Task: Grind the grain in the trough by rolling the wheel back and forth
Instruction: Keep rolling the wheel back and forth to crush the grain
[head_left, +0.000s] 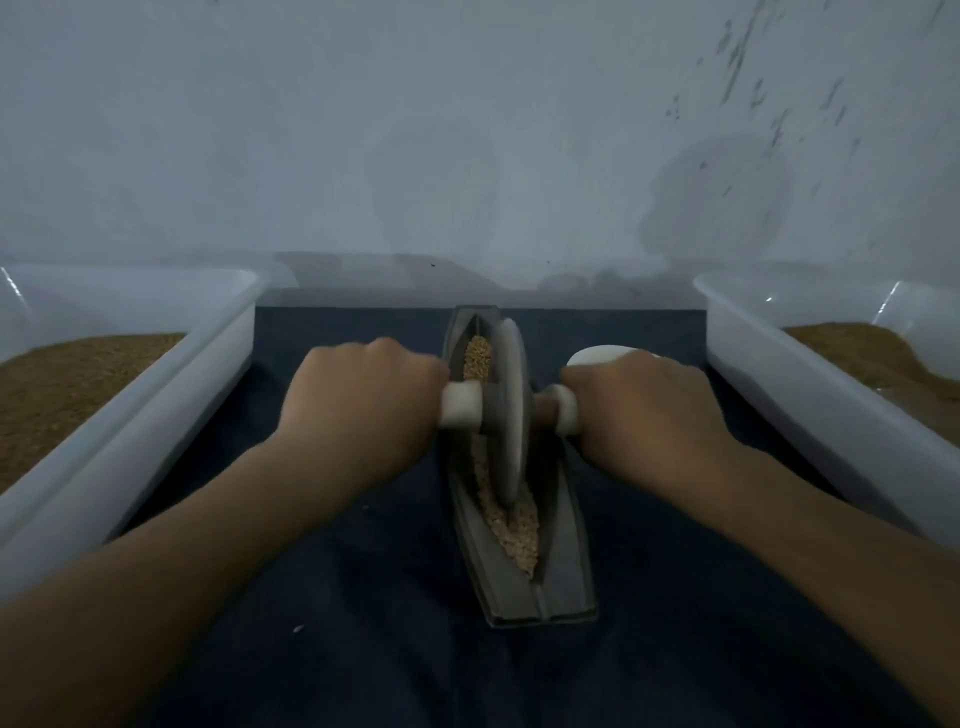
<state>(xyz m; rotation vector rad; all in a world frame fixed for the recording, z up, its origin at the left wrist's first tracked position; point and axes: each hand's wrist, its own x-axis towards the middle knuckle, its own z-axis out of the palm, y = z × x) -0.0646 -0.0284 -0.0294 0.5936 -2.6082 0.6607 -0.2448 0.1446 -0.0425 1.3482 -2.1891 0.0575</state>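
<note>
1. Trough (561, 582): long, dark grey and boat-shaped, lying lengthwise on the dark blue cloth (363, 623) over the table.
2. Grain (511, 530): coarse tan crumbs along the trough's groove, on the near and far sides of the wheel.
3. Wheel (511, 415): thin pale disc standing on edge mid-trough.
4. Left hand (358, 410) grips the left handle (460, 404); right hand (644, 405) grips the right handle (566, 410).
5. Left bin (156, 395) and right bin (810, 395): translucent plastic, holding brown meal.
</note>
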